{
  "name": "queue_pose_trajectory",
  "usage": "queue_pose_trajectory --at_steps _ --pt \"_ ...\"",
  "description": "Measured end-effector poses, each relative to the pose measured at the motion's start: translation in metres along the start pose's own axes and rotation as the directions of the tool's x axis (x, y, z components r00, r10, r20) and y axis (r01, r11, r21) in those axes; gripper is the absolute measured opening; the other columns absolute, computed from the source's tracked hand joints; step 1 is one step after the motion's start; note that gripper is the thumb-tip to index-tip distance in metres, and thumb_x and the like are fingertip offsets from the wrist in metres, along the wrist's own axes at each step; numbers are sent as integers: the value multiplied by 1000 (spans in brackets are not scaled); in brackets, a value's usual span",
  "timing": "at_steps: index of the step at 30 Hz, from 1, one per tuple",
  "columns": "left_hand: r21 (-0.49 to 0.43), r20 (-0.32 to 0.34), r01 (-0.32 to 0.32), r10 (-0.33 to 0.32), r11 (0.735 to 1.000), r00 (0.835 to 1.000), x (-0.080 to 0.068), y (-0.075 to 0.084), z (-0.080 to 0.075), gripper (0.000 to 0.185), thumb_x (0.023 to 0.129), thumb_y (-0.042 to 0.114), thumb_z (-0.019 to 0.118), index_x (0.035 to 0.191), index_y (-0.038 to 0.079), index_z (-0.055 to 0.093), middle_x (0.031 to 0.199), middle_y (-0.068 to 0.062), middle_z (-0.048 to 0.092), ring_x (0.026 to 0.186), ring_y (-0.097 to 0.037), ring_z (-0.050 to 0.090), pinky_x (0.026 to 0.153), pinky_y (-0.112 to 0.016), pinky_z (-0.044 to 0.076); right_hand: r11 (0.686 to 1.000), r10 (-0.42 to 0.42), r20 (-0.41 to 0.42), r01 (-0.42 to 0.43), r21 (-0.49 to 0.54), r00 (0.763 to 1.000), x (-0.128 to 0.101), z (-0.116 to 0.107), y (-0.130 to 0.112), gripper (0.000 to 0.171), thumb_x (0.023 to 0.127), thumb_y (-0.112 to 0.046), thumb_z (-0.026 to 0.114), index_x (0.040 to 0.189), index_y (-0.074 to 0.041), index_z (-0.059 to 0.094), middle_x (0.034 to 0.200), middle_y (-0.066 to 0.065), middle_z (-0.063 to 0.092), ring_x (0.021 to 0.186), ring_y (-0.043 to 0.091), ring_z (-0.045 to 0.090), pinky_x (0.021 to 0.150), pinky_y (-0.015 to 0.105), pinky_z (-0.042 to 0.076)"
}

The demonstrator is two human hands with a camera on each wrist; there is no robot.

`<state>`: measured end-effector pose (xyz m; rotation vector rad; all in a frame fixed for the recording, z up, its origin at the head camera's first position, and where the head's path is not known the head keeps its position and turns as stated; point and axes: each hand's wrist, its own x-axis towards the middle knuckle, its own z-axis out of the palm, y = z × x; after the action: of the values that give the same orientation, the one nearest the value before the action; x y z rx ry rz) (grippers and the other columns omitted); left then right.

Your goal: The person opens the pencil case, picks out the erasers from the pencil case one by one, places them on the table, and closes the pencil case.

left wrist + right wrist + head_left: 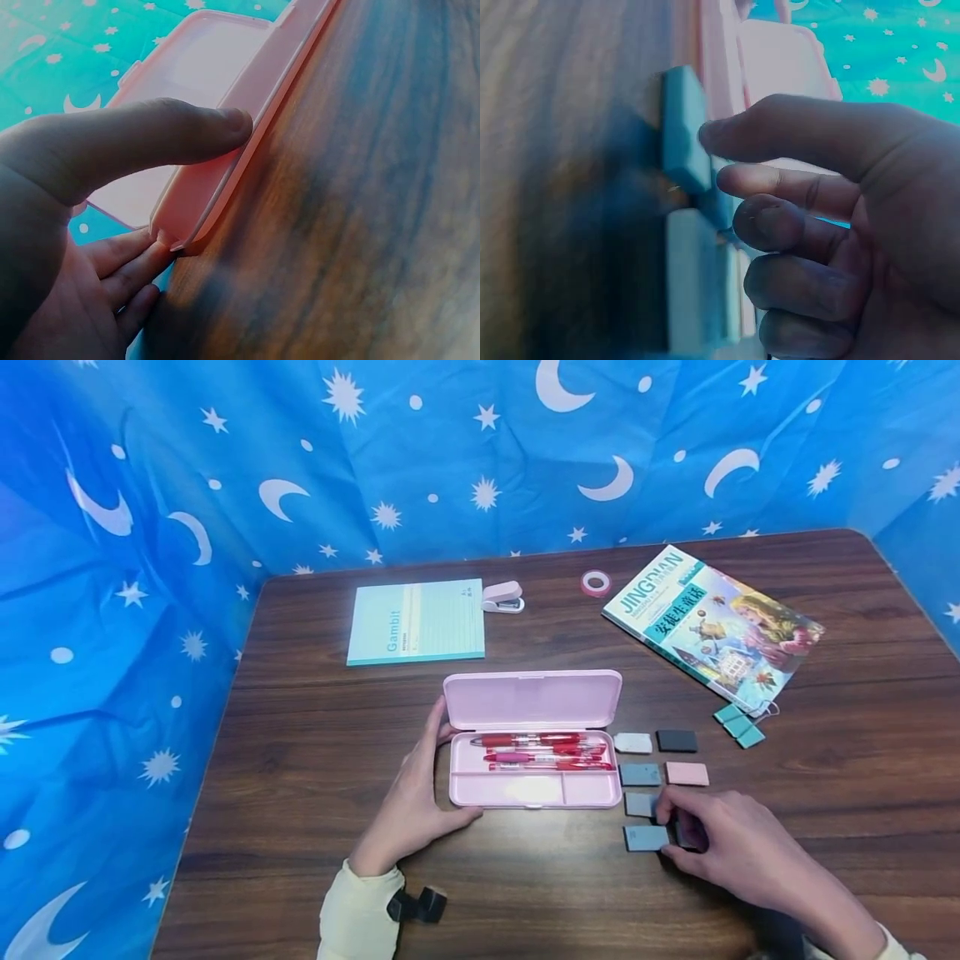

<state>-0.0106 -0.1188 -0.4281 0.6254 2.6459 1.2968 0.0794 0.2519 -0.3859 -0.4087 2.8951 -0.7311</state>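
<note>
Right hand (738, 847) is resting on the wooden table (300, 777), fingers curled down and pinching a dark eraser (688, 835); most of that eraser is sitting hidden under the fingers. Touching its fingertips on the left side, a grey-blue eraser (645, 837) is lying flat. In the right wrist view the thumb and fingers are closing on the edge of a teal block (684, 139), with a paler block (694, 281) just beside it.

Left hand (417, 806) is bracing the pink pencil case (525, 789): thumb running along the near front edge, fingers wrapping the left end. Left wrist view is confirming this, thumb (165, 135) pressing on the tray wall (217, 180), other fingers curling under the corner.

Between the two hands the case is lying open, lid (534, 699) standing up at the back, red pens (543, 752) lying in the upper compartment.

Just beyond the right hand's fingers, more erasers are lying in rows: another grey-blue one (640, 804), then a blue-grey (641, 774) and a pink (687, 773), then a white (633, 742) and a black (677, 741).

Further out and right of them, three teal pieces (739, 726) are lying by a storybook (712, 625). Far from both hands: a roll of pink tape (596, 582), a small stapler (502, 597), and a green notebook (417, 622). A blue star-and-moon cloth (150, 527) is hanging behind the table.
</note>
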Motion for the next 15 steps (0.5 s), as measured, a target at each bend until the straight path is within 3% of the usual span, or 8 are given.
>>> queue_pose_trajectory --at_steps 4,7,9,13,15 --pt "28 4 -6 6 1000 1000 -3 5 -3 138 67 34 95 163 31 -5 158 2 40 147 -13 34 117 -57 28 998 -56 -94 57 9 994 17 -3 -8 30 75 -22 87 89 -29 62 65 -20 44 55 -5 37 49 19 30" --pt "82 19 -8 7 997 1000 -6 11 -7 135 73 35 91 162 24 -10 161 -5 36 148 -18 33 119 -56 27 995 -97 -219 102 13 971 34 -5 -14 28 77 -19 86 97 -22 67 72 -15 51 58 -2 41 50 20 33" --pt "117 28 -3 0 993 1000 -7 16 -10 132 77 35 88 162 20 -13 163 -9 33 149 -22 32 119 -57 27 996 -77 -281 89 30 957 46 -8 -16 34 79 -18 86 107 -16 68 80 -8 57 63 4 48 52 23 38" --pt "149 -7 -7 8 989 1000 1 23 -17 126 82 36 83 162 18 -12 165 -11 27 150 -25 30 120 -54 26 992 2 -315 38 120 949 63 -14 -18 59 85 -19 81 137 -10 57 114 11 64 92 23 62 72 44 56" --pt "130 -37 -40 45 991 998 10 26 -20 120 84 35 81 162 18 -9 166 -8 24 151 -23 28 121 -50 25 980 43 -284 16 201 958 68 -17 -19 69 89 -21 77 150 -14 45 134 16 58 112 34 60 87 60 52"
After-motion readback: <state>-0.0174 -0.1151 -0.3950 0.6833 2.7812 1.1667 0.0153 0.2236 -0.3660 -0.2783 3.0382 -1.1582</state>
